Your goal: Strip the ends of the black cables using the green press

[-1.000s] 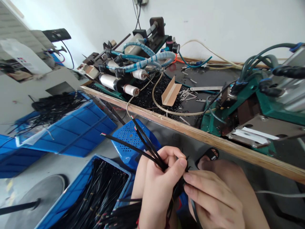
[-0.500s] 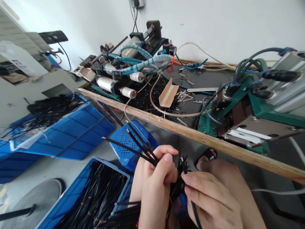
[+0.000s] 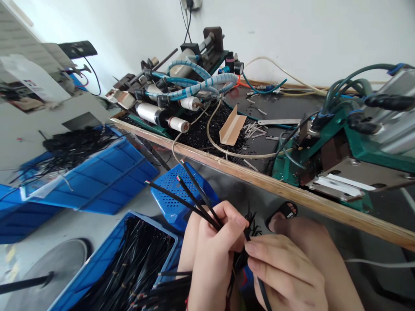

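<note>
My left hand [image 3: 215, 242] is closed round several black cables [image 3: 191, 196], whose stripped ends with small coloured wires point up and left. In my right hand [image 3: 287, 270], closed as well, is another black cable [image 3: 263, 291]. Its upper end meets the thumb and fingertips of my left hand, so the tip is covered. Both hands are above my lap, close together. Below and behind them hang more dark cable ends [image 3: 253, 224]. A bundle of black cables [image 3: 162, 298] lies by my left forearm.
Left of my legs stands a blue crate [image 3: 129, 214] of black cables, with another blue crate [image 3: 106, 185] behind. A blue perforated stool [image 3: 158, 196] is under the bench edge [image 3: 201, 151]. The bench carries pneumatic machines, a green-framed one [image 3: 363, 160] on the right, and black scraps.
My hands have come together, and the cable in my right hand now reaches my left fingertips, its tip hidden. The view has shifted slightly.
</note>
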Action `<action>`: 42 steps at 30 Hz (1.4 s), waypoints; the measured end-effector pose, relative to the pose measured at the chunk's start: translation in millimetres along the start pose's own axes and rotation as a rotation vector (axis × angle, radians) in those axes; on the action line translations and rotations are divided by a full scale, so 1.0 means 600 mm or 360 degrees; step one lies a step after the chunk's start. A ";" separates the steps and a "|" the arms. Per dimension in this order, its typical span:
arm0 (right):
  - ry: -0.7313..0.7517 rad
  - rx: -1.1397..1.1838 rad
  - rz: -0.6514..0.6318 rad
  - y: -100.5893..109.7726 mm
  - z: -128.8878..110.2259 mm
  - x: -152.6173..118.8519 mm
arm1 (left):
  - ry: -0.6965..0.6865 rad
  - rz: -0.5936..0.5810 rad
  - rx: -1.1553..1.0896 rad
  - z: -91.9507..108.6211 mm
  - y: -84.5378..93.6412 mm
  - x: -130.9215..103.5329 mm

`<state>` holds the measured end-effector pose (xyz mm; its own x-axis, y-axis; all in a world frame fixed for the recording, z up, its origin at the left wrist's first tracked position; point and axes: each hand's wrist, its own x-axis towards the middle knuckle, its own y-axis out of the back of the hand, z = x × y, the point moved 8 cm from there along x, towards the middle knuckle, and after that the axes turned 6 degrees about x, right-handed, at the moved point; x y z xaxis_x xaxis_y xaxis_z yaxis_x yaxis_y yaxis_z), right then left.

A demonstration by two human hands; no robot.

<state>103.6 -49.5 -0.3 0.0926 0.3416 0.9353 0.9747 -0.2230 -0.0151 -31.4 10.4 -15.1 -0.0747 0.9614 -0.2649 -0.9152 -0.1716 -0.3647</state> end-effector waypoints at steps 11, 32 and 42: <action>-0.0055 0.0090 0.0059 -0.002 -0.014 0.045 | -0.0044 -0.0038 -0.0363 0.005 -0.002 0.005; -0.0089 0.0045 -0.0032 -0.008 -0.004 0.020 | -0.0178 0.0006 0.0119 0.003 0.001 -0.008; -0.0141 -0.0440 -0.0604 0.060 0.059 -0.090 | -0.0322 -0.0478 -0.0426 0.003 -0.007 0.019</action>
<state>141.1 -43.5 -63.9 -0.2306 0.5196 0.8227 0.8535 -0.2980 0.4275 -28.9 22.5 -15.2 0.0785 0.9952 0.0583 -0.7754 0.0977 -0.6239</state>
